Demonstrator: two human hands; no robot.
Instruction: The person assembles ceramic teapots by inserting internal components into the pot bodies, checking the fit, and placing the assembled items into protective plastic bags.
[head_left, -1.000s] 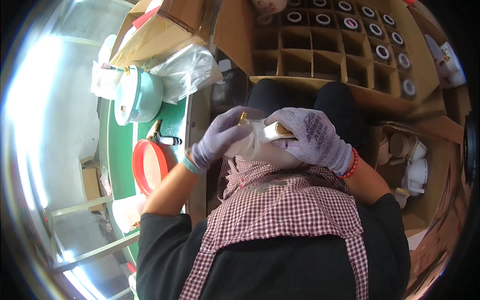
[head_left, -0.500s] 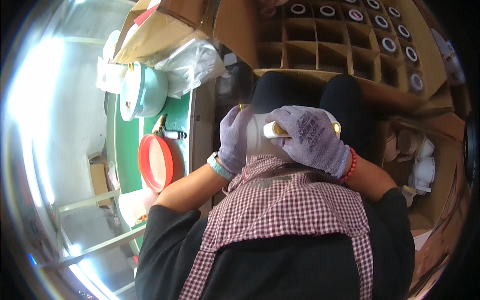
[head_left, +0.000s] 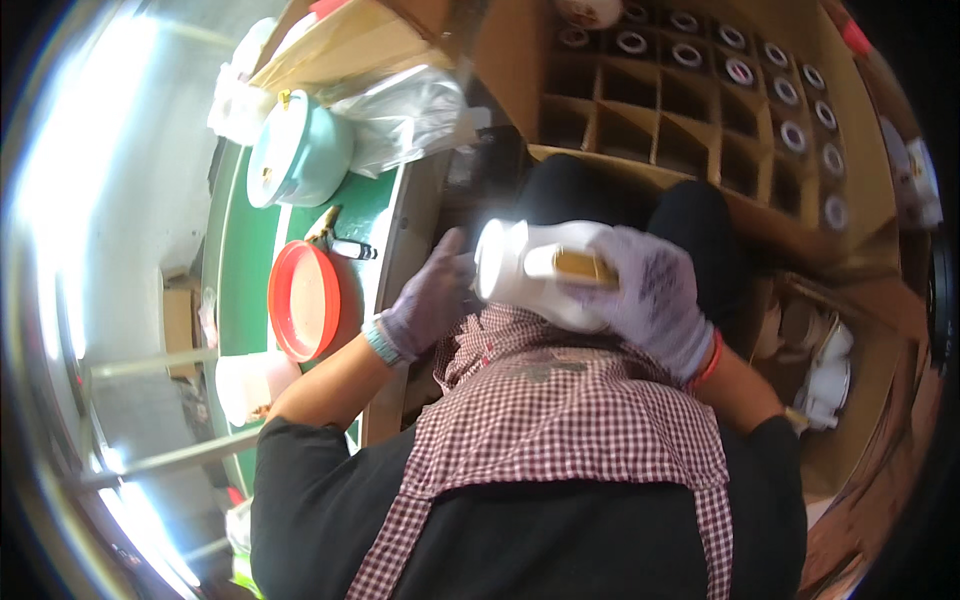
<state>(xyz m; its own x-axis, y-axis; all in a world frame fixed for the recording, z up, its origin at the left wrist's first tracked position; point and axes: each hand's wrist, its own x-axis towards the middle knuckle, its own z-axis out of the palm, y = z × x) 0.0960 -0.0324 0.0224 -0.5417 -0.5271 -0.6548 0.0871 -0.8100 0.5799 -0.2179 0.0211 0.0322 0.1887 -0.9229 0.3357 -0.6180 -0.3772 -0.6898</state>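
A white jug (head_left: 545, 300) with a gold-trimmed handle lies tilted over my lap, its round white mouth pointing left. My right hand (head_left: 650, 295), in a grey-purple knit glove, is closed around the handle side of the jug. Just left of the mouth is my left hand (head_left: 428, 300), gloved the same way; it stands apart from the jug with nothing visible in it, its fingers spread and slightly blurred.
Ahead stands a divided cardboard carton (head_left: 690, 150) with several white-rimmed vessels in its cells. At right, another carton (head_left: 860, 400) holds white pieces. On the green bench at left sit a light-blue pot (head_left: 325, 155), a red round tray (head_left: 304, 300), a small black-and-white tool (head_left: 352, 249) and a pale tub (head_left: 250, 385).
My left hand has come off the jug and moved left. My right hand has turned the jug so its mouth faces left. The view has shifted slightly.
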